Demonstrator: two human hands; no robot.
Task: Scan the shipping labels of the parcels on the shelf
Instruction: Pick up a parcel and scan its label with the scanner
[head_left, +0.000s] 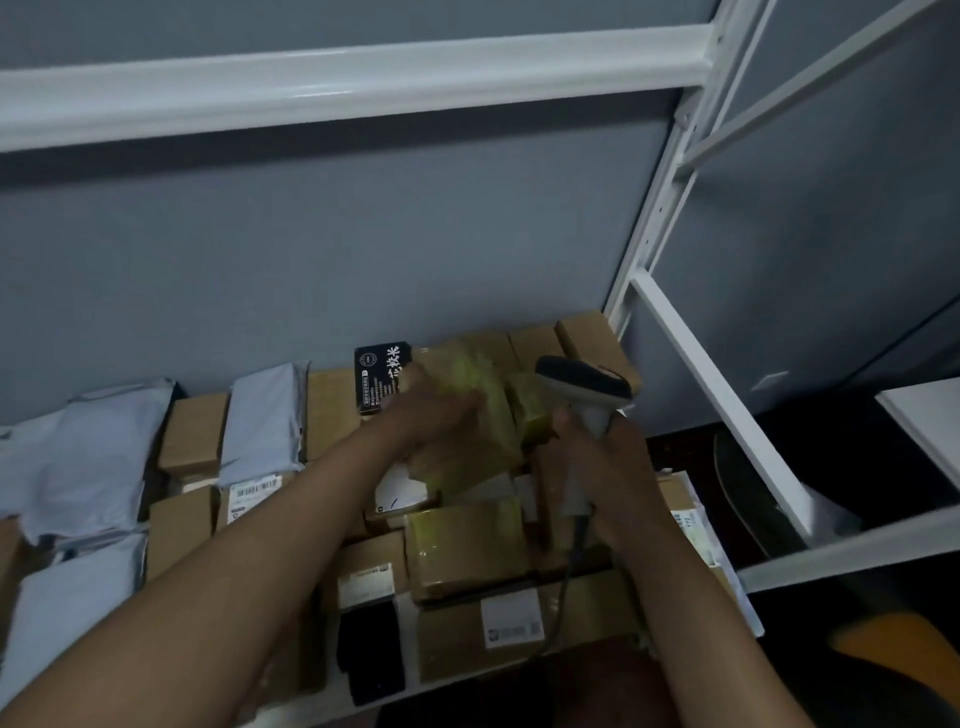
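Note:
A white shelf (810, 558) is packed with brown cardboard parcels and grey mailer bags. My left hand (434, 415) grips a tape-wrapped brown parcel (478, 415) in the middle of the shelf and holds it tilted above the others. My right hand (605, 462) holds a white barcode scanner (587, 395) by its handle, with the dark head just right of that parcel. Its cable (563, 587) hangs down over the front parcels. White shipping labels show on a front parcel (511, 618) and on a grey mailer (254, 491).
A black box with white print (382, 382) leans against the grey back wall. Grey mailer bags (83, 457) fill the left side. A white shelf upright (660, 208) and a slanted brace (727, 405) stand at right. An upper shelf beam (337, 85) crosses overhead.

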